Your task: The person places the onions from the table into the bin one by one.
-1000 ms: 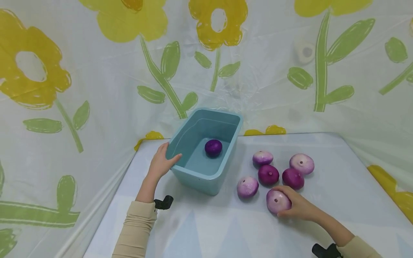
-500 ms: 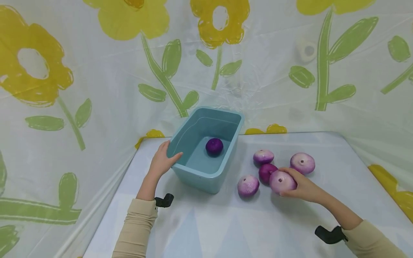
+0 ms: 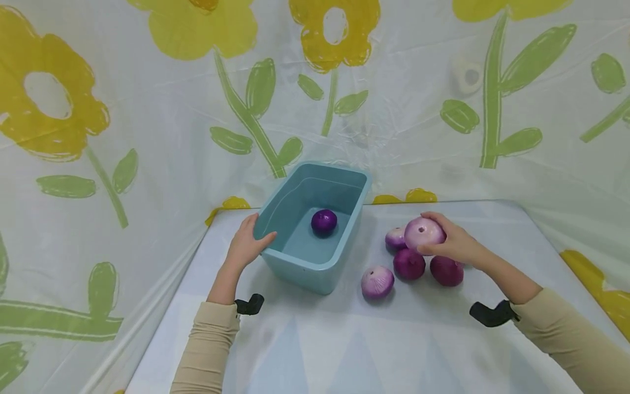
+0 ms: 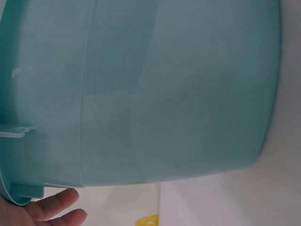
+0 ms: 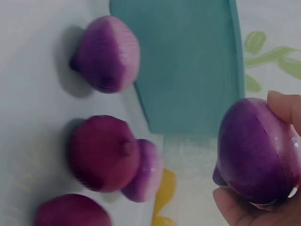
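Observation:
My right hand [image 3: 458,243] holds a purple-and-white onion [image 3: 423,234] above the table, thumb and fingers on opposite sides of it; its purple side faces the right wrist view. My left hand [image 3: 244,242] grips the near left corner of a teal plastic bin [image 3: 301,277], thumb over the rim, fingers outside. One dark purple onion [image 3: 324,222] lies on the bin's floor. On the table, a pale onion [image 3: 377,282] sits nearest the bin. Behind it are two dark onions [image 3: 409,264] and another pale onion [image 3: 394,239], partly covered by the held one.
A pale tablecloth [image 3: 320,339] with blue triangles covers the table. Behind it hangs a white curtain [image 3: 403,109] printed with yellow flowers, close to the bin's far end. The right hand and wrist hide most of the table's back right area.
The right hand has lifted the pale onion from the front of the group and carried it up and back over the others. The left hand and the bin stay put.

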{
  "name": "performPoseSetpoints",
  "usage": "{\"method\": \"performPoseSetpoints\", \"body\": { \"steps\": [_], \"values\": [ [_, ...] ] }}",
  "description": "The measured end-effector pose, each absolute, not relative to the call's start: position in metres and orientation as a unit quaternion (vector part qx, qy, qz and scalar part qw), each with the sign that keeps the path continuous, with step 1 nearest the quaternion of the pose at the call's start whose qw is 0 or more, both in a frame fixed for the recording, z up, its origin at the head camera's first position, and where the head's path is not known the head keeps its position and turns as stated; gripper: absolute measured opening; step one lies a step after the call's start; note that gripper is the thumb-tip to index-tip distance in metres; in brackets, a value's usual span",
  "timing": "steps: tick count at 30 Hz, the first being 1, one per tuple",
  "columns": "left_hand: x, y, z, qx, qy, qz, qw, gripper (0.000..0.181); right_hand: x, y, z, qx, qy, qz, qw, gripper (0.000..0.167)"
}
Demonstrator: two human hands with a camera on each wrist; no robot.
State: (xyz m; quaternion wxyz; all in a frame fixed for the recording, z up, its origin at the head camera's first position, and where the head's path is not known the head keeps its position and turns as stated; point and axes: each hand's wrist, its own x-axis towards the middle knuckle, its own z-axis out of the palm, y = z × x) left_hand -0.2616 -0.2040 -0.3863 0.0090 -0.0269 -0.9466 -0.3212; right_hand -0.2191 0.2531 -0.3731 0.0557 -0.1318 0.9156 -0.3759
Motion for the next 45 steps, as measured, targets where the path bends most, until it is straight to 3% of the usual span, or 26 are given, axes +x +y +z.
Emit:
{"method": "performPoseSetpoints", "body": {
  "steps": [14, 27, 37, 45],
  "values": [
    [-0.263, -0.203, -0.386, -0.033, -0.945, -0.326, 0.012, 0.082, -0.263, 0.223, -0.325, -0.145, 0.906, -0.397, 0.025, 0.081],
    [-0.262, -0.203, -0.385, -0.025, -0.945, -0.326, 0.011, 0.081, -0.294, 0.149, -0.304, -0.174, 0.891, -0.419, 0.027, 0.081],
    [-0.261, -0.203, -0.385, -0.02, -0.944, -0.329, 0.009, 0.08, -0.301, 0.097, -0.306, -0.22, 0.89, -0.396, 0.052, 0.081],
    [-0.262, -0.204, -0.385, -0.022, -0.944, -0.329, 0.007, 0.082, -0.292, 0.093, -0.303, -0.236, 0.881, -0.404, 0.069, 0.076]
  ]
}}
